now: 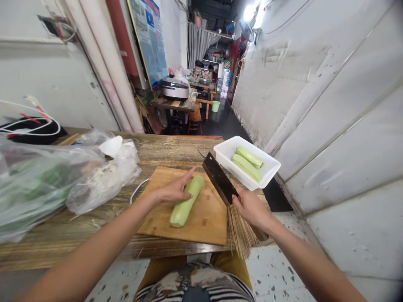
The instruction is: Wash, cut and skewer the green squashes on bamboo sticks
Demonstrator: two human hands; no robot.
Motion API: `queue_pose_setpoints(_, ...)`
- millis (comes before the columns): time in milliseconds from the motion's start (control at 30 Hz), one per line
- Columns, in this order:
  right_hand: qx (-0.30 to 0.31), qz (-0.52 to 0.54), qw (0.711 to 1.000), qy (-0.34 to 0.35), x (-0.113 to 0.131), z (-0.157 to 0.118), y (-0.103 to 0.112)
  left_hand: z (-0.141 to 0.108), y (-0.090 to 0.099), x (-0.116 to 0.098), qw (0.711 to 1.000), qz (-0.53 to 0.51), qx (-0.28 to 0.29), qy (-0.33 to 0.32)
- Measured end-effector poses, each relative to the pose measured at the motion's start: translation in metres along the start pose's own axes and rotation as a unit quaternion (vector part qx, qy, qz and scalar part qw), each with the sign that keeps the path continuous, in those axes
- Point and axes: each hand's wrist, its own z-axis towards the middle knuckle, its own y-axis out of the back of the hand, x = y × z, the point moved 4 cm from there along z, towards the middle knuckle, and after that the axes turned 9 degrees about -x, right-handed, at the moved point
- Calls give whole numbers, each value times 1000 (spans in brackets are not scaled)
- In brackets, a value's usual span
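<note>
A pale green, peeled zucchini lies slantwise on the wooden cutting board. My left hand is at its left side, index finger stretched out and thumb laid over the zucchini; the other fingers are partly hidden. In my right hand is the handle of a dark cleaver, its broad blade tilted above the board's right edge. Beyond the cleaver, two more peeled zucchinis rest in a white plastic tub.
Thin wooden skewers lie right of the board, under the cleaver and my right hand. Plastic bags, one with greens, crowd the table's left side. A rice cooker stands on a farther table. Someone sits at the back.
</note>
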Motion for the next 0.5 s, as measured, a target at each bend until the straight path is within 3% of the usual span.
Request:
queue_pose_setpoints(100,-11,-37,999,-7,-6,-3,-1,11,-18,-11,992,102,78,-1)
queue_pose_setpoints(200,-7,-54,998,-21,-17,-11,1,9,-37,-19,968,249,24,14)
queue_pose_setpoints(333,10,-19,1000,-22,-34,-27,7,-2,-58,-23,918,382,-66,-85)
queue_pose_setpoints(500,47,32,998,-32,-49,-55,6,5,-67,-15,903,417,-52,-93)
